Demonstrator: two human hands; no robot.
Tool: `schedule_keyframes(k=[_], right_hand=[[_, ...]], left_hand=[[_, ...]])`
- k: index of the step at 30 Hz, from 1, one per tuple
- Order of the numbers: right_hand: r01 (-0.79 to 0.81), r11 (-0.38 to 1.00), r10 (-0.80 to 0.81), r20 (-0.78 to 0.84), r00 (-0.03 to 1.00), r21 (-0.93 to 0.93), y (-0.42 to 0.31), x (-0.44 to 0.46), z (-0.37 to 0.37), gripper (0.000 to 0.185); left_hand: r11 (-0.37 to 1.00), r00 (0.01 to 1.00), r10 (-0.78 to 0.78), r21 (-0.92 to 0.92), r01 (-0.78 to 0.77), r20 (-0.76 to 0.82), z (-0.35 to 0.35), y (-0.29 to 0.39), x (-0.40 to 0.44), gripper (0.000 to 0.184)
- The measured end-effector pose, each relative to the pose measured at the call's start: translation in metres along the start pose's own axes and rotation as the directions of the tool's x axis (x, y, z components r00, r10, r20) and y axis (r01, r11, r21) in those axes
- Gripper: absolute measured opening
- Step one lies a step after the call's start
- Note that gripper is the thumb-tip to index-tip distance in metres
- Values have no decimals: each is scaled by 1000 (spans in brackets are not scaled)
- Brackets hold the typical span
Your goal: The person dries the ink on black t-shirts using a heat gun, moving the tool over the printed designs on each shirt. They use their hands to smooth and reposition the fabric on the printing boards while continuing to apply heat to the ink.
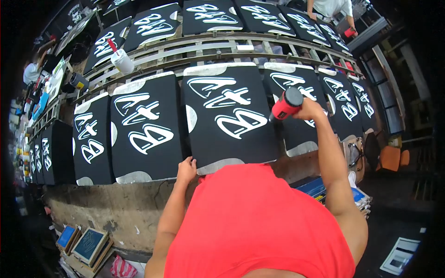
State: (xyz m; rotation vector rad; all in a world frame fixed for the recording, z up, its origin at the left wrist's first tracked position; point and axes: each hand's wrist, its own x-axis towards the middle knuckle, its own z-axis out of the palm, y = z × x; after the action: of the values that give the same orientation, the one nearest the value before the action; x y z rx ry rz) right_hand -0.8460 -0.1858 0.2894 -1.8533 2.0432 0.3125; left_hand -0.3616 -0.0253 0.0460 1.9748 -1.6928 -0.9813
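My right hand (308, 110) is wrapped around the handle of a red heat gun (283, 107) with a dark round rear cap. Its nozzle points down and left, over the right edge of a black printed fabric panel (227, 125) in front of me. White lettering with black inner lines covers that panel, and a pale curved patch lies along its near edge. My left hand (187, 169) has its fingers curled at the near edge, by the gap between this panel and the black panel to its left (143, 125). What those fingers pinch, if anything, is hidden.
More printed black panels (92, 139) run in rows on both sides and beyond a metal rail (204, 54). A white container (122, 61) with a red handle stands on the rail. A co-worker (331, 9) holds a red tool at the far right. Framed screens (89, 244) lean low left.
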Motion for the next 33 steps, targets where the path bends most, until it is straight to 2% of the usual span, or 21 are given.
schedule_keyframes(k=[1, 2, 4, 5, 7, 9, 10, 12, 13, 14, 16, 18, 22, 24, 25, 26, 28, 30, 31, 32, 33], right_hand=[[108, 993, -111, -94, 989, -35, 9, 5, 15, 43], [96, 995, -96, -95, 991, -8, 18, 13, 26, 43], [42, 989, -56, 104, 993, 140, 3, 10, 15, 43], [42, 989, -57, 104, 993, 139, -4, 11, 14, 43], [154, 988, -154, -1, 988, 28, -19, 11, 13, 46], [131, 991, -131, -14, 991, 33, -38, 11, 11, 44], [108, 993, -107, -25, 994, 39, -44, 11, 8, 43], [164, 981, -165, -2, 986, 101, -43, 22, 17, 42], [175, 980, -169, -67, 983, 90, -59, 14, 13, 42], [186, 980, -175, -133, 976, 77, -68, 11, 9, 43], [264, 964, -254, -167, 953, 41, -55, 45, 30, 45], [302, 950, -298, -52, 953, 79, -65, 46, 30, 45], [354, 909, -302, -238, 923, 219, -87, 36, 49, 44], [319, 862, -217, -282, 934, 394, -95, 30, 72, 46], [372, 735, -183, -363, 914, 566, -112, 1, 67, 48], [333, 606, -162, -298, 941, 722, -117, -14, 69, 50], [482, 605, -275, -401, 874, 634, -112, -21, 83, 57], [553, 656, -337, -457, 823, 513, -111, -36, 82, 66], [476, 612, -323, -350, 880, 632, -108, -44, 76, 73], [475, 558, -405, -277, 871, 680, -97, -53, 65, 77], [487, 504, -491, -228, 841, 713, -83, -49, 58, 77]], left_hand=[[1000, 1000, 2, -6, -2, -3, -2, 3, 1, 37], [1000, 1000, -20, -3, 20, 9, -5, 6, 1, 36], [999, 999, -43, 0, 43, 17, -7, 3, 3, 36], [1000, 1000, -12, 26, 11, 29, -8, -2, 5, 35], [998, 999, 18, 51, -21, 42, -17, 8, 4, 35], [972, 993, 9, 232, -37, 119, -37, 22, 3, 31], [972, 993, 10, 233, -37, 116, -43, 33, 3, 31], [974, 977, 200, 122, -190, -76, -49, 58, 0, 28], [974, 970, 226, 10, -226, -91, -51, 75, 0, 27], [975, 970, 223, 9, -223, -95, -49, 89, 3, 27], [918, 937, 348, -194, -346, -26, -44, 117, 10, 29], [900, 947, 308, -351, -260, 88, -44, 156, 10, 32], [697, 868, 440, -697, -168, 231, -4, 213, 30, 68], [612, 873, 416, -789, -63, 253, 6, 252, 36, 79], [526, 887, 419, -848, -63, 194, 10, 268, 38, 81], [614, 882, 397, -788, -50, 254, 2, 282, 40, 75], [563, 955, 273, -824, -61, 115, 17, 293, 38, 65], [530, 969, 211, -848, -1, 130, 24, 298, 39, 61], [484, 978, 148, -873, 57, 146, 25, 302, 38, 56], [401, 995, 81, -916, 24, 61, 26, 307, 37, 46], [415, 999, 37, -909, 20, 39, 25, 309, 40, 44]])
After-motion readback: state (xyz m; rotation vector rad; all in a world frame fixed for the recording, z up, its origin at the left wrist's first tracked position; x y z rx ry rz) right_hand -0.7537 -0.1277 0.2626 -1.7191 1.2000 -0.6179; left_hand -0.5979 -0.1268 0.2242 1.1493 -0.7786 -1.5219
